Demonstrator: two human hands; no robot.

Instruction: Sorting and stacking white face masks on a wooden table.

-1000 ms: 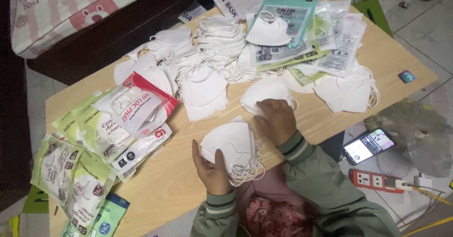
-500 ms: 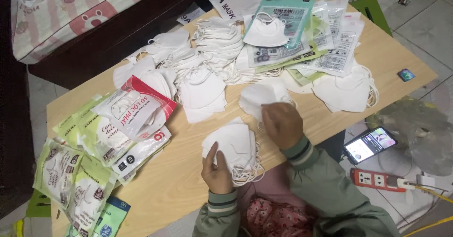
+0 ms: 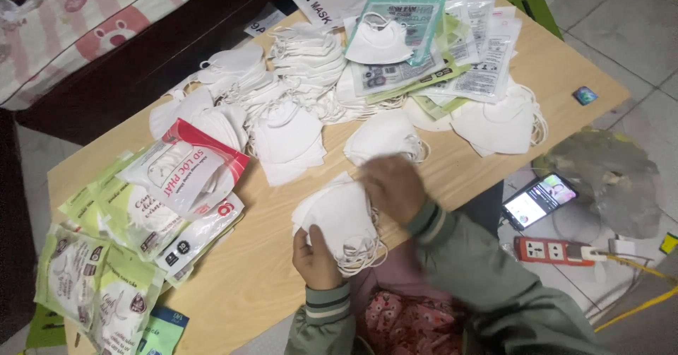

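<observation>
Head view: left hand [image 3: 316, 256] is gripping the near edge of a stack of white folded fabric face masks [image 3: 339, 221], lying at the near edge of the light wooden table [image 3: 452, 171]. Right hand [image 3: 393, 185], blurred, is resting on the stack's far side; grip unclear. Packaged masks in a red-and-white plastic wrapper [image 3: 185, 175] are lying left of the stack.

The person is wearing a grey-green jacket with long, loosely creasing sleeves. Each sleeve is ending in a ribbed knit cuff, dark green and carrying paler stripes running around the wrist. Both hands are showing bare beyond the cuffs, the left hand [image 3: 316, 255] at the near edge and the right hand [image 3: 393, 185] a little farther and to the right, blurring slightly. Between the sleeves, at the near edge of the view, a pink garment patterned with small red and dark flowers is showing
</observation>
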